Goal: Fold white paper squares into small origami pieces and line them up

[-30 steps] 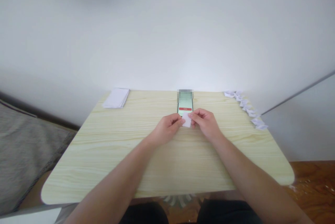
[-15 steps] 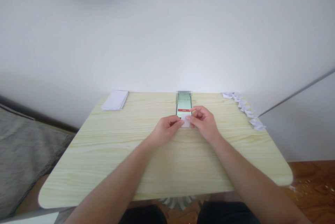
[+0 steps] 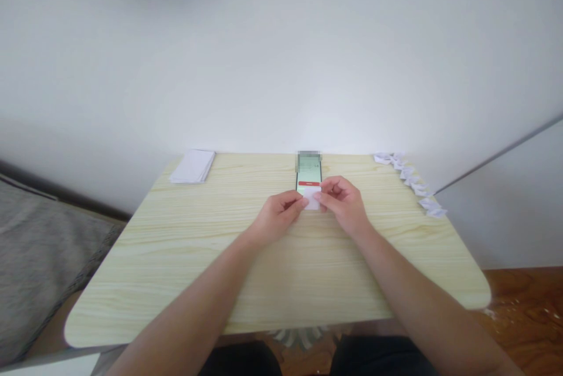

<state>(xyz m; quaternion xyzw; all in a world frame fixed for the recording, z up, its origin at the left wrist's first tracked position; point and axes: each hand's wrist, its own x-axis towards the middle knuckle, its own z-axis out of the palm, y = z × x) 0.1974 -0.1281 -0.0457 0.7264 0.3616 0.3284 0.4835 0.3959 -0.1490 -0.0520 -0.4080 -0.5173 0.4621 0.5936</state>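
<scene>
A small white piece of paper is held up between my two hands over the middle of the table. My left hand pinches its left edge between thumb and fingers. On the other edge, my right hand has thumb and fingers closed on the paper, with the index finger curled above. Just behind the paper lies a phone with a lit green screen and a red bar; its lower end is covered by the paper and my fingers.
A stack of white paper sheets lies at the table's back left. Several folded white paper pieces run in a row along the right edge. The pale wood-grain table meets a white wall at the back.
The paper between my fingers sits slightly flatter and wider to view, and my right fingertips have shifted a little. Otherwise both hands keep their place.
</scene>
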